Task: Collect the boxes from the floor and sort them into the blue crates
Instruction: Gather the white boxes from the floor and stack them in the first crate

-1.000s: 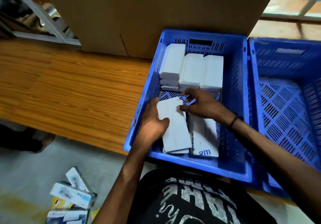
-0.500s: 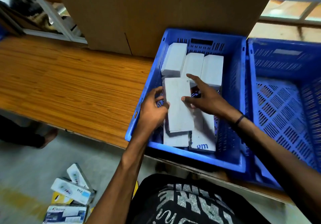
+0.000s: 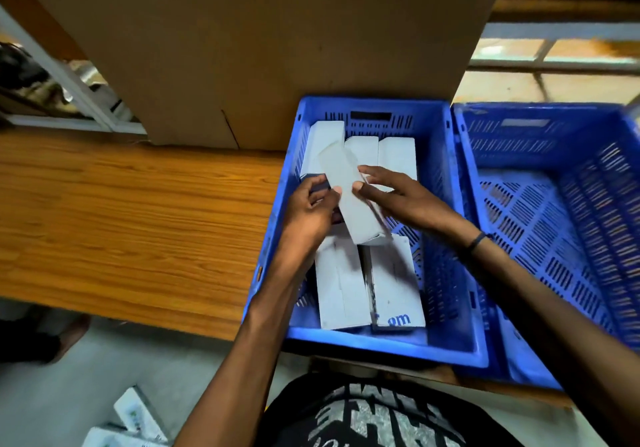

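Note:
A long white box (image 3: 349, 197) is tilted above the left blue crate (image 3: 446, 245). My left hand (image 3: 308, 214) grips its left edge, fingers curled round it. My right hand (image 3: 398, 197) pinches its right edge between thumb and fingers. Three white boxes (image 3: 396, 152) stand in a row at the crate's far end. Two more white boxes (image 3: 367, 283) lie flat at the near end. A second blue crate (image 3: 554, 134) stands to the right with nothing visible in it.
Both crates sit on a wooden table (image 3: 121, 224). A big cardboard box (image 3: 259, 48) stands behind the left crate. On the grey floor at the lower left lie more boxes (image 3: 135, 419). A person's foot (image 3: 65, 335) shows under the table edge.
Both hands lifted the white box from the crate's near end and carried it toward the far row, turning it to a slant.

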The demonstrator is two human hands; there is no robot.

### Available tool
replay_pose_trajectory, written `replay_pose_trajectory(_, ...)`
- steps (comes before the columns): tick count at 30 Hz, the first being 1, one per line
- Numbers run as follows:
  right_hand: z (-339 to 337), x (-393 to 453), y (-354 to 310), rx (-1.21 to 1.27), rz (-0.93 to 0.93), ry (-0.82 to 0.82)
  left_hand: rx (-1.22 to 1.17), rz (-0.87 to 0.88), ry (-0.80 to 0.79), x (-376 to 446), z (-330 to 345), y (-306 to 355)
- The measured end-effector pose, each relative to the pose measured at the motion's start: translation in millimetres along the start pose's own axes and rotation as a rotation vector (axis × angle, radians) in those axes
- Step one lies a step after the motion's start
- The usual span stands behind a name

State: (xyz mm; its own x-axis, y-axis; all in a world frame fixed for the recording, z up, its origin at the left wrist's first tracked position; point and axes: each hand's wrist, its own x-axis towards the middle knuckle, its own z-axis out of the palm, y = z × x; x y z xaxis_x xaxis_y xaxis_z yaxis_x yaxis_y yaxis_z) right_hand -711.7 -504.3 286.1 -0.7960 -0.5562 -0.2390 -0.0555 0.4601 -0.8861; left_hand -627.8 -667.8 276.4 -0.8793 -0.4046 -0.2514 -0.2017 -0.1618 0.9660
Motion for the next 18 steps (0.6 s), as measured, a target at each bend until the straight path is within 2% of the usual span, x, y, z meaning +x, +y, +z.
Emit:
replay_pose_trajectory(4, -4.3, 6.6, 5.5, 0.184, 0.046, -0.021, -0.003, 0.017, -0.062, 13.6, 2.1, 3.5)
replay_pose_trajectory(7, -5.8, 13.7, 6.4, 0.351, 0.066, -0.058, 0.022, -0.040, -0.154, 16.9, 3.9, 8.6)
replay_pose_trajectory(10, -9.6, 16.3, -0.9, 0.441, 0.038, -0.006, 0.026, -0.129, -0.210, 18.0, 5.7, 6.7)
replay_pose_trajectory(13, -14.1, 21.1, 0.8, 0.382, -0.003, 0.090, -0.031, -0.155, -0.239, 23.4, 7.7, 1.9)
replay_pose_trajectory(18, -20.6, 33.7, 10.0, 0.058, -0.110, 0.275, 0.000, -0.094, -0.191, 38.4, 8.5, -1.0)
